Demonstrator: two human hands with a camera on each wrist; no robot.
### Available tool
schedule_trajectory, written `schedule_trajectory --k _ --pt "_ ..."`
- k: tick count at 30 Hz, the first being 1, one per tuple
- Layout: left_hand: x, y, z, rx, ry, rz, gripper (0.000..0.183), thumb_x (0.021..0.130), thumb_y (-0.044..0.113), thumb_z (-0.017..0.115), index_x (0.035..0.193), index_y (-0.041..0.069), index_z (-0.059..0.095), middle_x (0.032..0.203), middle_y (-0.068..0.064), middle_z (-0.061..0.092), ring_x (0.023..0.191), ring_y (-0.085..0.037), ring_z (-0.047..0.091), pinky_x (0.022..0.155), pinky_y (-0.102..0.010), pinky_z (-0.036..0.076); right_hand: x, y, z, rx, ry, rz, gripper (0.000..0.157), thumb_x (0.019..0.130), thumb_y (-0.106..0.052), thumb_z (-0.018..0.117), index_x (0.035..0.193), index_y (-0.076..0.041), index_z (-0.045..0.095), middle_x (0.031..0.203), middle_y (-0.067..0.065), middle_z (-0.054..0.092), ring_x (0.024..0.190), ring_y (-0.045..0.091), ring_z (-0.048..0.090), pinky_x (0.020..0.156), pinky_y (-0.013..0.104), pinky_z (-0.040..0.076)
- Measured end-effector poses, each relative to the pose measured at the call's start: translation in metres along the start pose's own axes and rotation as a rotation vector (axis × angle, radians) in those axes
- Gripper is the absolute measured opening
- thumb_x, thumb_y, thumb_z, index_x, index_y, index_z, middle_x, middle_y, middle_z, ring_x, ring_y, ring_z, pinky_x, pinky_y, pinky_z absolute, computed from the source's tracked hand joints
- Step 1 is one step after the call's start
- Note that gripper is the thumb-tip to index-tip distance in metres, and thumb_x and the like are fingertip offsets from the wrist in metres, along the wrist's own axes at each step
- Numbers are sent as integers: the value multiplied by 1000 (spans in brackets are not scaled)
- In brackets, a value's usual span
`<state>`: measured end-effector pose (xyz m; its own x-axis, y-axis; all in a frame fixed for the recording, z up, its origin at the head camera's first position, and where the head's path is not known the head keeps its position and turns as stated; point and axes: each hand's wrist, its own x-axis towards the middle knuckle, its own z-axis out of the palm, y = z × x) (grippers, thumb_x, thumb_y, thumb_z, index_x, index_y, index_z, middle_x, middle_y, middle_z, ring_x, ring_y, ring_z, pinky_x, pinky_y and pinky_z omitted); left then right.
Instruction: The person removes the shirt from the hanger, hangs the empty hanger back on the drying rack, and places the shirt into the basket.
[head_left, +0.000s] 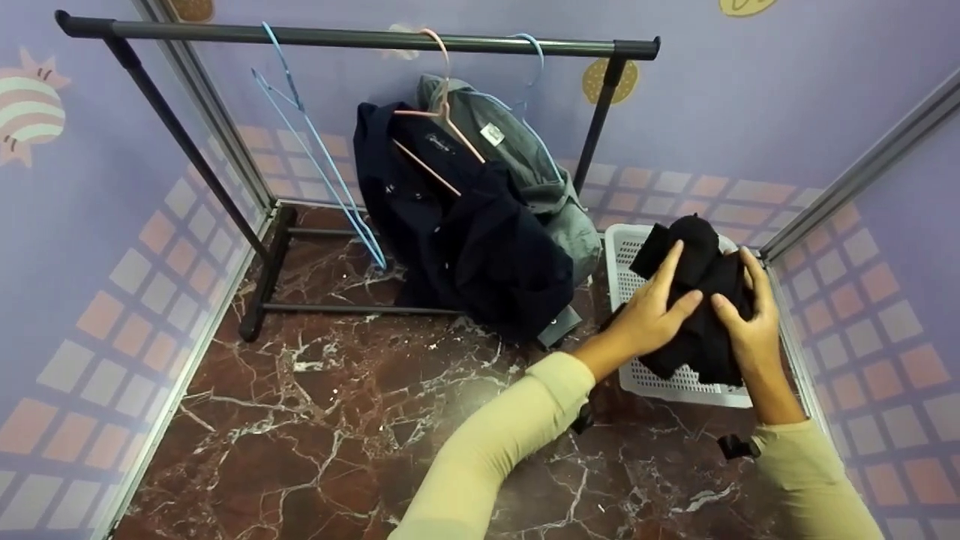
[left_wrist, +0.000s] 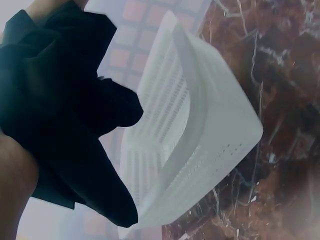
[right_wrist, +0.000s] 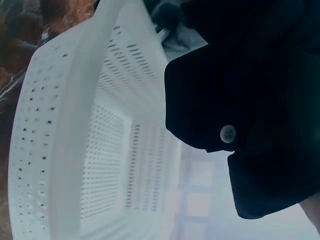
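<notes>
Both hands hold a bunched black shirt (head_left: 697,277) over a white plastic basket (head_left: 637,386). The left hand (head_left: 652,315) grips its left side, thumb and index finger lying on the cloth. From the right, the right hand (head_left: 750,322) clasps it, with fingers bent over the far edge. A pale button (right_wrist: 228,133) shows on a cuff-like part in the right wrist view. Loose folds of the shirt (left_wrist: 75,120) hang beside the basket's rim (left_wrist: 192,95) in the left wrist view. The basket's visible inside (right_wrist: 102,165) holds nothing.
A dark metal garment rack (head_left: 337,34) stands at the back. On it hang a bare blue hanger (head_left: 315,142), a navy garment (head_left: 465,240) on a pink hanger (head_left: 446,97), and a grey-green garment (head_left: 517,150) on a blue hanger (head_left: 540,52). Walls enclose the marbled floor (head_left: 360,420).
</notes>
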<state>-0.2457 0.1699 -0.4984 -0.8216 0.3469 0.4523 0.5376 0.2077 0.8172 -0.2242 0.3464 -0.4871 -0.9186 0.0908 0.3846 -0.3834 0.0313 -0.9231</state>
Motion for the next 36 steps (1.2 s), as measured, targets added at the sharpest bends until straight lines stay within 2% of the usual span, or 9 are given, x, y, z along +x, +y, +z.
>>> schedule_trajectory --k 7,12,17,20,23,26,31,34,36 --pt "25 -29 13 53 34 -46 64 109 30 48 165 13 22 166 -11 38 151 -16 37 124 -22 27 18 27 -11 -149 132 153 67 96 -4 66 158 -17 45 144 1 54 125 12 51 94 14 47" --pt "32 -44 17 105 43 -78 61 109 29 50 163 13 27 164 -10 41 148 -19 43 122 -23 33 19 29 -15 -113 202 260 65 96 2 61 157 -17 46 145 1 53 128 12 49 97 13 43" --pt "47 -51 21 144 -37 -71 59 111 32 45 164 14 25 166 -7 39 149 -19 42 123 -24 32 16 23 -15 -16 300 272 66 94 8 57 154 -18 50 145 8 56 123 15 54 92 15 48" --pt "56 -56 21 164 -116 -77 60 112 34 42 166 17 20 169 -3 32 153 -19 36 127 -29 27 19 36 -21 1 358 234 68 93 10 55 155 -17 49 149 12 54 125 16 55 93 16 49" --pt "57 -64 16 200 -175 -112 60 113 33 39 167 21 17 171 -1 28 156 -19 30 130 -34 20 19 58 -28 -83 375 204 68 92 10 54 156 -13 46 153 16 51 133 19 51 104 16 45" --pt "52 -71 11 228 -190 -164 57 113 30 37 167 23 18 170 0 29 157 -17 28 131 -32 14 16 77 -33 -305 297 236 67 94 6 57 158 -8 41 158 17 46 144 22 44 119 24 35" --pt "39 -78 5 276 -87 -215 54 112 28 40 164 20 28 165 -3 41 156 -25 31 130 -35 20 7 89 -36 -754 -54 250 74 94 -3 64 158 6 30 161 31 35 151 45 31 127 55 23" --pt "34 -82 3 300 -29 -164 53 111 24 43 161 10 33 161 -11 45 153 -30 36 130 -39 23 4 87 -35 -871 -174 237 75 97 -12 64 159 6 26 161 38 25 150 56 24 123 69 20" --pt "31 -83 2 320 -37 -134 53 111 22 44 160 5 33 162 -13 43 153 -31 37 130 -39 22 3 84 -35 -911 -205 249 75 100 -20 62 160 3 24 163 40 18 150 59 20 121 73 19"
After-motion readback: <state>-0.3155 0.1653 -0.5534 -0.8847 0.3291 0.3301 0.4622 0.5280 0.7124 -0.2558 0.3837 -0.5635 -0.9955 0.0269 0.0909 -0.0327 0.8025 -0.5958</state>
